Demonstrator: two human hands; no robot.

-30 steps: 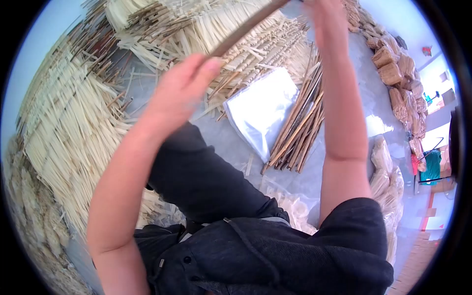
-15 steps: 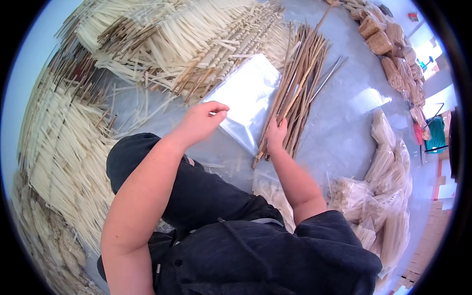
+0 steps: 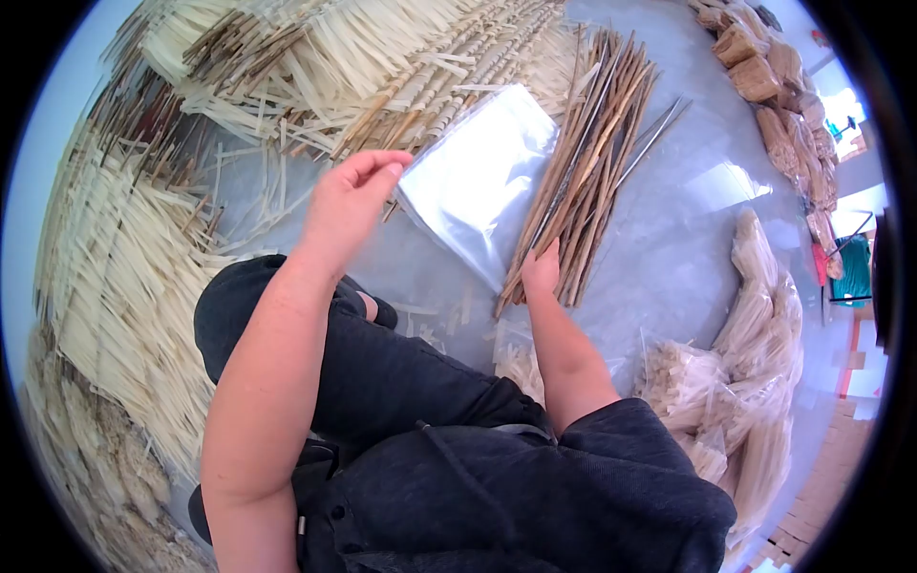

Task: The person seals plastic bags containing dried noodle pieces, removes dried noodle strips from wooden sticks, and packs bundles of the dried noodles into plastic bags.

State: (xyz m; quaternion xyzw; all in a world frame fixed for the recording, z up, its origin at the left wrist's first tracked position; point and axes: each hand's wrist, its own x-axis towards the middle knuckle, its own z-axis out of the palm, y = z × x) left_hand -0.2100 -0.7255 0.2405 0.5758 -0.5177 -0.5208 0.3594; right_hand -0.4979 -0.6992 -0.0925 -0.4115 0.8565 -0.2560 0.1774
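My left hand [image 3: 355, 196] is closed in a pinch at the left corner of a stack of clear plastic bags [image 3: 487, 167]. Whether a bag's edge lies between thumb and finger I cannot make out. The bags lie flat and shine on the grey floor. Just right of them, a loose bundle of thin brown sticks [image 3: 597, 158] slants away from me. Around the near part of that bundle my right hand [image 3: 542, 272] is closed, its fingers partly hidden by the sticks.
Pale strips on sticks [image 3: 382, 57] are heaped at the back, and another pile [image 3: 134, 306] lines the left. Plastic-wrapped pale bundles [image 3: 745, 372] lie on the right. Wrapped brown bundles [image 3: 764, 81] run along the far right. My bent knee [image 3: 244, 296] is beside my left forearm.
My left hand has moved left and up, from the bags' near-left edge to their left corner. My right hand stays on the sticks. The view has shifted slightly.
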